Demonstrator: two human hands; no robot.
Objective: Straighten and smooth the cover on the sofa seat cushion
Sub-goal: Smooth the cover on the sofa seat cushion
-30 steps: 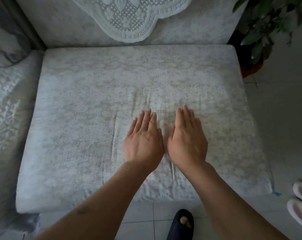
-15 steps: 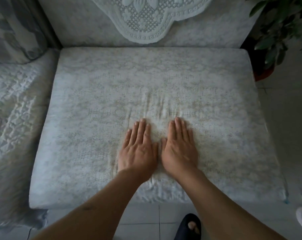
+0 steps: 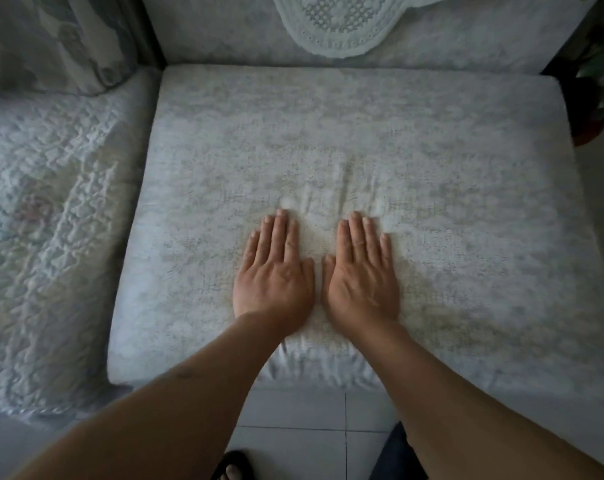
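The pale patterned cover [image 3: 415,150] lies over the sofa seat cushion [image 3: 196,362], which fills the seat between the backrest and the front edge. Short wrinkles [image 3: 331,199] run just beyond the fingertips, near the cushion's centre. The left hand [image 3: 274,275] and right hand [image 3: 361,275] press flat on the cover side by side, toward the front edge, fingers straight and together, thumbs nearly touching. A lace doily [image 3: 338,26] hangs on the backrest. A quilted neighbouring cushion [image 3: 44,220] adjoins the left edge. A potted plant [image 3: 598,81] stands past the right edge.
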